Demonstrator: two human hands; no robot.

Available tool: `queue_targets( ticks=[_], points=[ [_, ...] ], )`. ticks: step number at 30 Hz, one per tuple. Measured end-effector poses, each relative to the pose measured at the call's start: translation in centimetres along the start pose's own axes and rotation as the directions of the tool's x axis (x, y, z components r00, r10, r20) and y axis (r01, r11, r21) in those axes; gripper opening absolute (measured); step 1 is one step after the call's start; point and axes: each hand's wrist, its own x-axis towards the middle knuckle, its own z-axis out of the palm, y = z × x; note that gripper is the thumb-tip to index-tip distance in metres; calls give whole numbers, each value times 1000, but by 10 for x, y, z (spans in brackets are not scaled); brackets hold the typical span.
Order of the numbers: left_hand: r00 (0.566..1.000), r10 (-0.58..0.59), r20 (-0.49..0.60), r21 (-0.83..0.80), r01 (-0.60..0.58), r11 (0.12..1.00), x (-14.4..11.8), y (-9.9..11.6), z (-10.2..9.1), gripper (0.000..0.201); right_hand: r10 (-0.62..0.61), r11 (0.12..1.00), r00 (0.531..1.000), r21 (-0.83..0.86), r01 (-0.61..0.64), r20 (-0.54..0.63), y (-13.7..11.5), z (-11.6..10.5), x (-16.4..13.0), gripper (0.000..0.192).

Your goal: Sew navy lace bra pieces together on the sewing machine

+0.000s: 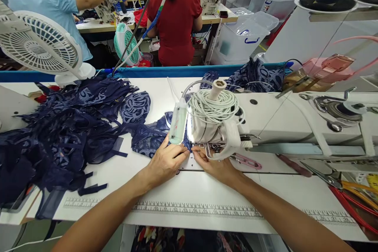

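My left hand [167,161] presses down on a navy lace fabric piece [149,136] at the needle of the white sewing machine [265,120]. Its fingertips pinch the fabric edge just left of the presser foot [206,149]. My right hand [217,167] lies on the table right of the needle, fingertips meeting the left hand's on the same fabric edge. A coil of white cord [214,104] sits on the machine head above both hands. The needle itself is hidden by the machine head.
A large heap of navy lace pieces [67,130] covers the table's left. A white fan [38,45] stands at back left. Scissors with red and orange handles [348,193] lie at right. Printed rulers [195,208] run along the front edge. Other people sew behind.
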Motion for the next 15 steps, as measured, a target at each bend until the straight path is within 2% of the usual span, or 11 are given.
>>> queue_targets(
  ticks=[7,15],
  points=[
    [1000,0,-12,-7,0,1000,0,-1,0,30,23,1000,1000,13,-22,-18,2,3,0,20],
    [1000,-5,-5,-10,5,1000,-2,-2,3,29,-119,992,993,-49,120,19,1,-1,1,24]
  ],
)
